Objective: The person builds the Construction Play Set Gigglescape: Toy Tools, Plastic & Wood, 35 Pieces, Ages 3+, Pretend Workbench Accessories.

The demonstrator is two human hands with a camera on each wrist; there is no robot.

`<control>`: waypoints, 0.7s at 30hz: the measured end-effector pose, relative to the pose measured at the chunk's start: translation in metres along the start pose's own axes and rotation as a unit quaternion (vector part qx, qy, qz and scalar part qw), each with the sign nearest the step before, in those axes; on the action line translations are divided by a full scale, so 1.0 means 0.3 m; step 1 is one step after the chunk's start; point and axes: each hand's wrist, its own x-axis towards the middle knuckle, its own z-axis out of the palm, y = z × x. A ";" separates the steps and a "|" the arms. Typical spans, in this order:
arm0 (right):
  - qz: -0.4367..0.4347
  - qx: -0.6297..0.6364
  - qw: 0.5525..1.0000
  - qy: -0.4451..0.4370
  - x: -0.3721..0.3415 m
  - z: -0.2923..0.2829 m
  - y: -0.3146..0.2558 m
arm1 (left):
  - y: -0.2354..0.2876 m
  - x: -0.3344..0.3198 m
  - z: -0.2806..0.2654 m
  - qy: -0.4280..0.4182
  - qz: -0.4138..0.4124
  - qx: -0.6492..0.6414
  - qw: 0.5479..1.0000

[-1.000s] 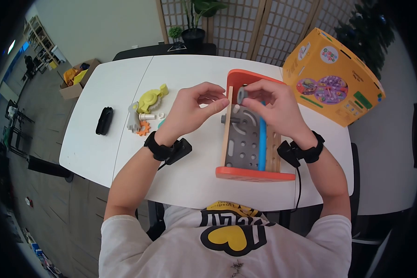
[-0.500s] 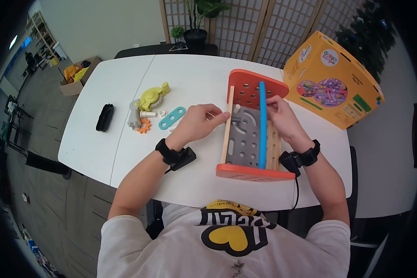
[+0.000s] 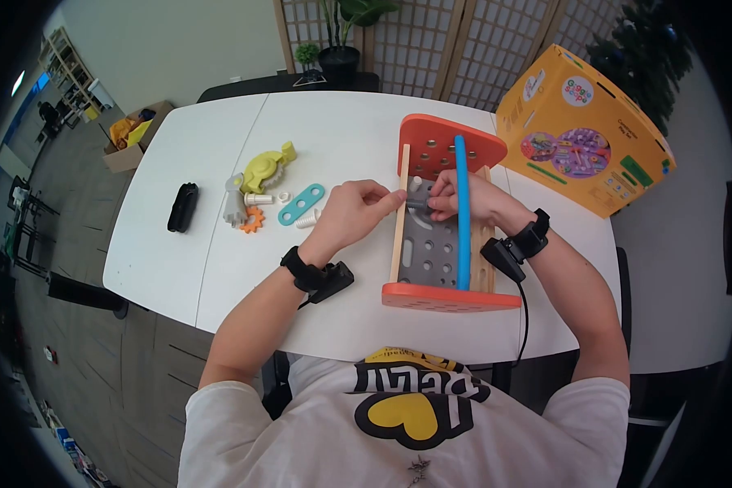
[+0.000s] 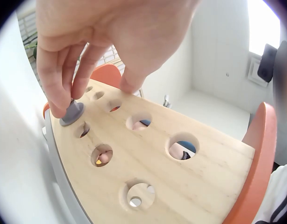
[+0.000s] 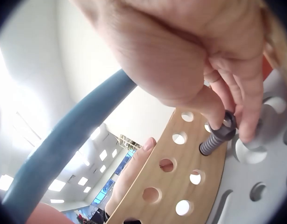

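Note:
A toy workbench with orange end panels (image 3: 451,298) stands on the table, a wooden side panel (image 4: 157,145) along its left. A grey bolt runs through a hole in that panel. Outside, my left hand (image 3: 350,213) holds the bolt's round head (image 4: 72,113) with its fingertips, while its thumb rests on the panel's top edge. Inside, the threaded shaft (image 5: 210,145) sticks out. My right hand (image 3: 473,197) reaches under the blue bar (image 3: 463,232) and pinches a grey nut (image 5: 224,129) at the shaft's end.
Left of the workbench lie a teal strip with holes (image 3: 302,204), an orange gear (image 3: 253,220), white screws, a grey piece (image 3: 234,203) and a yellow-green toy part (image 3: 264,173). A black case (image 3: 183,207) lies farther left. A yellow box (image 3: 586,134) stands at back right.
My right hand, earlier holding the grey nut above the workbench, went to the right of the blue bar and then reached in under it to the bolt. My left hand stays at the side panel.

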 end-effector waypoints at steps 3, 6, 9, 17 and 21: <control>-0.005 0.019 1.000 -0.009 0.001 0.011 0.001 | 0.008 -0.002 0.000 0.000 -0.010 -0.005 1.000; -0.013 0.030 0.999 -0.009 0.002 0.021 -0.001 | -0.002 -0.001 0.003 0.006 -0.012 -0.015 1.000; -0.009 0.038 0.999 -0.010 -0.006 0.027 -0.012 | -0.008 0.003 0.007 0.010 -0.006 -0.025 1.000; 0.001 0.048 0.998 -0.029 -0.011 0.032 -0.023 | 0.002 -0.001 0.008 0.011 -0.018 -0.038 0.999; -0.024 0.006 0.998 -0.052 -0.005 0.028 -0.001 | 0.000 0.000 0.010 0.013 -0.013 -0.034 0.999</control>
